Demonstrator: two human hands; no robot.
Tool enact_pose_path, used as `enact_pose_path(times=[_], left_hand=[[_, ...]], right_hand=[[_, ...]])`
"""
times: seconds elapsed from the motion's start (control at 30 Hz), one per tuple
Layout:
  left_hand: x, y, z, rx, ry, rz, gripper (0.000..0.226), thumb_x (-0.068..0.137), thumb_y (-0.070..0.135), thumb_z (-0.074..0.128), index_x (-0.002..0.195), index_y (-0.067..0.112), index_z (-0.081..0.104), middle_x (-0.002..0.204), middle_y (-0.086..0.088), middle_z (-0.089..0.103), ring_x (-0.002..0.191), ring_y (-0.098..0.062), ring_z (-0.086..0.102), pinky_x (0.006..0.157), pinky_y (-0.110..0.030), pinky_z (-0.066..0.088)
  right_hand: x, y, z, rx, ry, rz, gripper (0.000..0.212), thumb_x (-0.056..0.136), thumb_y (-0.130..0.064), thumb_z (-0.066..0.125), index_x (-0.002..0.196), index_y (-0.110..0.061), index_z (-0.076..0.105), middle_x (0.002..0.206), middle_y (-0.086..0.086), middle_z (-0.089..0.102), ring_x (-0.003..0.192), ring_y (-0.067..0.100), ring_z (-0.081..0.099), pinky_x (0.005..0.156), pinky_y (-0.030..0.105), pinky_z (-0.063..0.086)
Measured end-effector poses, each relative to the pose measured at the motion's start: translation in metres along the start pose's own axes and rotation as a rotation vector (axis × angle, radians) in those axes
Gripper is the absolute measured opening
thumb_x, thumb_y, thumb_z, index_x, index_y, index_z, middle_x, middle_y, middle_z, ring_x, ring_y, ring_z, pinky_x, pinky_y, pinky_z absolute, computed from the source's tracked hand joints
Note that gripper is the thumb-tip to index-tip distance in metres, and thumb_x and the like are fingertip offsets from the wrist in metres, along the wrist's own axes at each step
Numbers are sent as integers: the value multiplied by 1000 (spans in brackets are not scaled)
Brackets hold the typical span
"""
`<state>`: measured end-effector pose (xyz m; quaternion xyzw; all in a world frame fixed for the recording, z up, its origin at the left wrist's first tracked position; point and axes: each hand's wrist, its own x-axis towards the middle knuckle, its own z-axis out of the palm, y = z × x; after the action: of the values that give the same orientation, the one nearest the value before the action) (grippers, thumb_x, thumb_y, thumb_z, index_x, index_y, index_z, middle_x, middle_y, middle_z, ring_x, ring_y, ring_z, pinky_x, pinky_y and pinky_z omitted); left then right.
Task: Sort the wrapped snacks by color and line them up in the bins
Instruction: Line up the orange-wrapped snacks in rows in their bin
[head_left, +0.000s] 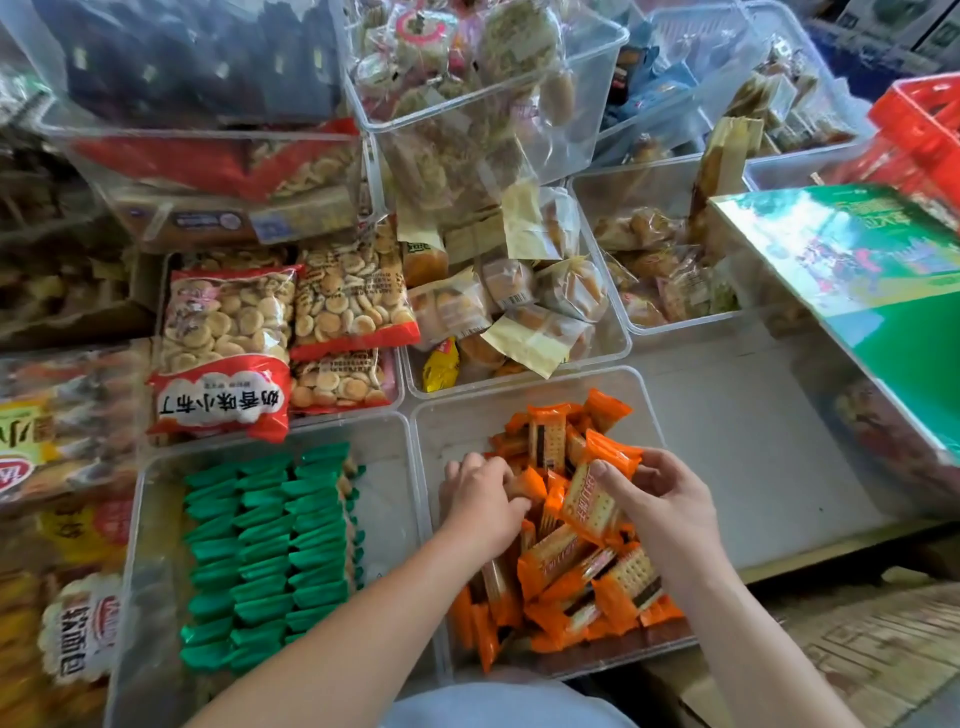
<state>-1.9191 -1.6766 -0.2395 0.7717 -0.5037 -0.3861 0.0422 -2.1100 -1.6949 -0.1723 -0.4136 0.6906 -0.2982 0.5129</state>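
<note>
The orange cracker packets (566, 564) lie heaped loose in the near clear bin (457, 431), while the green packets (265, 556) already stand in rows in the bin beside it (389, 519). The right hand (670, 499) pinches the held packet (592, 501) between thumb and curled fingers. The left hand (480, 501) is curled into the heap, its fingertips seemingly closed on a crimped end. These packets look light, with slick film over brittle crackers, so hold them by the flat sides and don't squeeze. A biscuit bag (223, 410) behind reads 奶香味小布丁
</note>
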Motion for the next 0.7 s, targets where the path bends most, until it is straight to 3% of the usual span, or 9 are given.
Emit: enact_pose_path(times=[0.07,0.13,0.27,0.33,0.4,0.5,0.6,0.7], left_hand=[[-8,1,-13,-118,0,61,26,93,54,67,108,36,57,110,8,57,104,-18,59,89,-39,56],[-18,2,-31,-221,24,128,23,96,59,60,109,41,56,102,12,64,92,-13,64,80,-38,59],[-35,-5,-65,-255,121,147,40,99,56,55,138,47,55,113,12,58,101,-13,61,87,-34,54],[-44,-15,-79,-237,127,124,51,100,44,59,149,44,49,112,12,52,96,-10,59,76,-25,48],[-54,-29,-92,-171,168,119,60,97,30,63,153,42,46,113,12,53,93,-11,59,71,-25,49],[-68,-50,-107,-177,303,49,44,91,31,72,131,43,57,111,15,65,93,-15,65,79,-36,58],[-75,-69,-107,-397,368,1,26,85,29,79,104,35,61,93,13,68,85,-11,66,74,-33,57],[-79,-82,-103,-536,370,2,26,86,26,81,105,34,65,94,12,71,88,-5,68,77,-27,56]], right_hand=[[-1,-2,-3,0,10,-16,31,79,-41,88,103,-29,71,95,-2,77,90,17,75,78,38,63],[-1,-6,-6,2,24,-27,32,80,-41,87,104,-29,71,96,-3,76,91,17,74,78,38,62],[0,-16,0,-11,-35,-40,38,84,-42,83,115,-28,65,102,-5,74,94,13,72,69,27,58],[4,-22,12,-59,-105,-65,39,87,-41,81,120,-31,62,102,-9,73,93,8,71,64,19,55],[12,-25,33,-114,-169,-88,35,87,-36,83,116,-30,65,99,-10,74,92,7,71,66,17,53],[27,-25,67,-151,-262,-104,33,82,-25,88,108,-30,68,96,-11,77,93,7,73,76,22,56],[35,-21,100,-153,-353,-87,42,81,-23,90,116,-29,68,103,-9,75,97,8,71,76,25,58],[41,-9,126,-149,-394,-68,45,80,-15,90,118,-25,67,107,-6,73,100,12,71,74,23,59]])
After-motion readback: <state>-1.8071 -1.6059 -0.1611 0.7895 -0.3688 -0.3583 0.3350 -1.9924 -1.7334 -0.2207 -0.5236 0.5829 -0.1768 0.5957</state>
